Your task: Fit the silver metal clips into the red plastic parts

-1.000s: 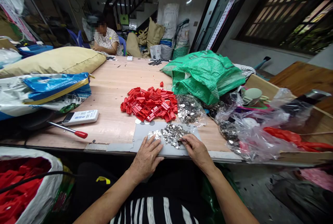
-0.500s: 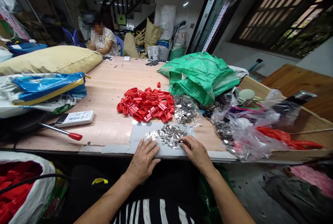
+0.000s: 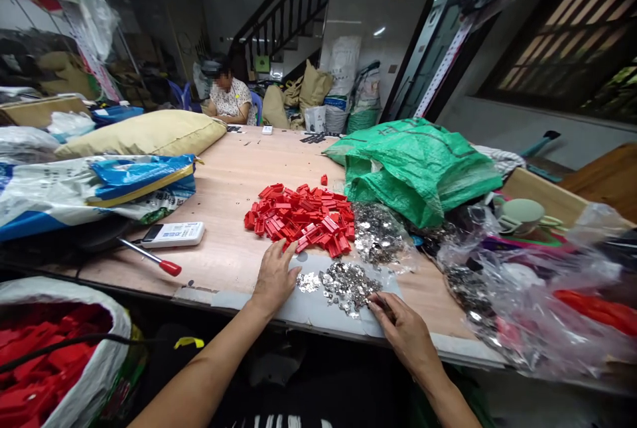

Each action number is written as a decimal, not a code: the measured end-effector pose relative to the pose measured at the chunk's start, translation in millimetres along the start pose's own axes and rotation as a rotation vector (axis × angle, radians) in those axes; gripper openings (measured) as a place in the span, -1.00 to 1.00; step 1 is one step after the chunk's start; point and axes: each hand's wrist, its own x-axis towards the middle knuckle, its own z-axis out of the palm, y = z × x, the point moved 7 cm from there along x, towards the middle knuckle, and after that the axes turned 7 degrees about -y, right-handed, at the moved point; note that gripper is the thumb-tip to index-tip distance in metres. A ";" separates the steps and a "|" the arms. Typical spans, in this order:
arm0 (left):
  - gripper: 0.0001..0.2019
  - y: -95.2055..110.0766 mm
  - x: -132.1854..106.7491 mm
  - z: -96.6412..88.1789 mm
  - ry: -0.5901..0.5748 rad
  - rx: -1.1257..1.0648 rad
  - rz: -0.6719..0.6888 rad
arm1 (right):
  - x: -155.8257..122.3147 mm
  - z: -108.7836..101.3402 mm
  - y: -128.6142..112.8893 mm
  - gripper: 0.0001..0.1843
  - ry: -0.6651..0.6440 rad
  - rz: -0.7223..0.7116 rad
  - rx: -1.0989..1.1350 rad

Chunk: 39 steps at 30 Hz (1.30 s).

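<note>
At the near edge of a heap of red plastic pieces point(image 3: 298, 212), my left hand point(image 3: 273, 277) lies with its fingers stretched out and slightly apart. Its fingertips reach the lowest red pieces; contact is hard to tell. A small flat group of silvery metal pieces point(image 3: 308, 282) lies just right of that hand. Beside it is a larger loose pile of small metal pieces point(image 3: 349, 284) on a grey sheet point(image 3: 311, 313). My right hand point(image 3: 403, 325) is closed in a pinch at this pile's right edge, around something thin and dark that I cannot identify.
A clear bag of metal parts point(image 3: 378, 232) and a green woven sack point(image 3: 418, 166) lie behind the piles. A red-knobbed lever point(image 3: 169, 267) juts out at left, near a white device point(image 3: 176, 234). A sack of red pieces point(image 3: 119, 361) stands below. Another person point(image 3: 231, 99) sits across the table.
My left hand has moved forward from the small metal group to the edge of the red heap. My right hand stays by the metal pile. The camera view has shifted.
</note>
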 end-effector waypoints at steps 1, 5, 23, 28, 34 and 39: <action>-0.48 -1.6 10.1 1.2 -0.006 0.025 -0.021 | -0.2 -0.2 2.0 -0.77 0.025 0.004 0.000; -0.36 -3.8 48.5 9.8 -0.067 0.099 -0.092 | -2.2 0.3 9.6 -0.76 0.114 0.020 -0.019; -0.83 -3.9 20.6 10.0 -0.033 -0.010 0.076 | -2.2 0.9 11.5 -0.75 0.245 -0.007 -0.111; -0.87 0.5 14.7 5.6 -0.033 -0.032 0.078 | -2.0 -1.3 9.2 -0.73 0.263 -0.001 -0.090; -0.93 2.5 2.9 -9.7 0.038 -0.084 0.047 | -0.6 -2.7 5.7 -0.74 0.149 0.074 0.032; -0.95 0.5 -14.8 -33.7 0.118 -0.397 0.009 | -1.2 -8.0 -0.2 -0.76 0.090 0.074 0.100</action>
